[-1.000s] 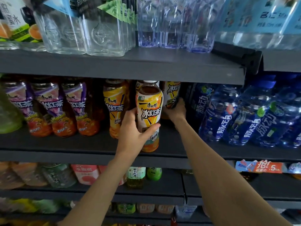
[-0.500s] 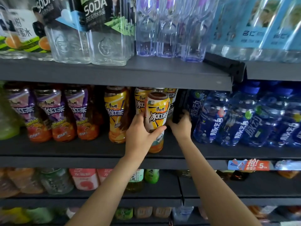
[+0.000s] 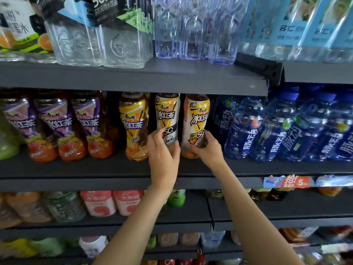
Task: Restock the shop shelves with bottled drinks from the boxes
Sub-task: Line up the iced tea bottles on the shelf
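Two bare arms reach up to the middle shelf of a dark grey shop rack. The left hand wraps its grip round the lower part of a white-and-yellow iced tea bottle, thumb on the label front and fingers curled round the bottle's right side. The right hand pinches the lower part of a second iced tea bottle of the same kind, fingers curled over its label. Both bottles stand upright on the middle shelf, side by side with a narrow dark gap between them, their caps hidden under the shelf above.

Just left of the held pair stands a yellow iced tea bottle, and further left a row of purple-and-orange tea bottles. To the right of the pair stands a row of blue drink bottles, tilted in this wide view. The shelf above carries clear soda water bottles and pale water bottles. On the lower shelf sit pink-labelled bottles and a green bottle, partly behind the left forearm. A red and blue price tag is fixed to the middle shelf's front edge on the right.
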### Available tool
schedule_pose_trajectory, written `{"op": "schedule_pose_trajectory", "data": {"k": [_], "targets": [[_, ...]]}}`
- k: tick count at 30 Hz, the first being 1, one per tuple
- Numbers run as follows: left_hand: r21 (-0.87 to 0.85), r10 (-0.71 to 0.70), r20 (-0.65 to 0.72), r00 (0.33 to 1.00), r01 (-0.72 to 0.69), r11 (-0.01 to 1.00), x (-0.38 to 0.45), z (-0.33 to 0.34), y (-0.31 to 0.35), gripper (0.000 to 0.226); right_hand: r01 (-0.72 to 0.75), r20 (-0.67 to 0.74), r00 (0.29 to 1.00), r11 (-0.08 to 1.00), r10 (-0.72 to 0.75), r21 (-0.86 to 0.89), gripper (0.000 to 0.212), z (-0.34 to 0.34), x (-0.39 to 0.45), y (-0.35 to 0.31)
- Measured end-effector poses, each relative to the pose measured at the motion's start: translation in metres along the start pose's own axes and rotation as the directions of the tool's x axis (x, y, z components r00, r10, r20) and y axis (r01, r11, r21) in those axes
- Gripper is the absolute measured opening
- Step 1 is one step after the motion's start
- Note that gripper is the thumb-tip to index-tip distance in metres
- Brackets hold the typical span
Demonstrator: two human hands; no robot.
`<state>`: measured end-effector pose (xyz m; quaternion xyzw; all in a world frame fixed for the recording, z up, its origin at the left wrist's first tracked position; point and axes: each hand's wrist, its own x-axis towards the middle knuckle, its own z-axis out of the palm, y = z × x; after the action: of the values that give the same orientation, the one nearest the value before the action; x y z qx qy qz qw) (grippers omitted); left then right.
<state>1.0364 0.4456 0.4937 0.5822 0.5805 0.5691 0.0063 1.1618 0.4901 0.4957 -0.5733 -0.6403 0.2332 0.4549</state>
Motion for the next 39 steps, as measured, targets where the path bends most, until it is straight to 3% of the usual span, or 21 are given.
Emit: {"op": "schedule_pose_trajectory", "data": {"k": [2,5,9,15,23,39], "targets": [[0.088,-0.068,0.045,0.997,0.064,0.994,-0.006,-0.001,-0.016,0.051,-0.076,-0.028,0.997,0.996,0.078,0.051,0.064,0.003,-0.003,-0.001],[0.122,-0.232,0.228,0.946,0.209,0.970,-0.002,0.007,-0.021,0.067,-0.119,-0.079,0.989,0.989,0.126,0.089,0.061,0.011,-0.012,0.003],[0.143,-0.325,0.213,0.922,0.300,0.943,0.008,0.012,-0.022,0.062,-0.124,-0.096,0.987,0.989,0.132,0.084,0.059,0.015,-0.011,0.000],[0.128,-0.327,0.193,0.925,0.307,0.943,0.004,0.014,-0.021,0.057,-0.137,-0.163,0.977,0.990,0.138,0.022,0.058,0.027,-0.013,0.000],[0.080,-0.331,0.204,0.921,0.321,0.944,0.006,0.014,-0.023,0.054,-0.107,-0.177,0.982,0.966,0.066,-0.236,0.053,0.034,-0.014,-0.004],[0.084,-0.295,0.243,0.924,0.283,0.955,0.001,0.010,-0.030,0.055,-0.122,-0.225,0.971,0.980,0.084,-0.159,0.060,0.030,-0.020,-0.005]]}}
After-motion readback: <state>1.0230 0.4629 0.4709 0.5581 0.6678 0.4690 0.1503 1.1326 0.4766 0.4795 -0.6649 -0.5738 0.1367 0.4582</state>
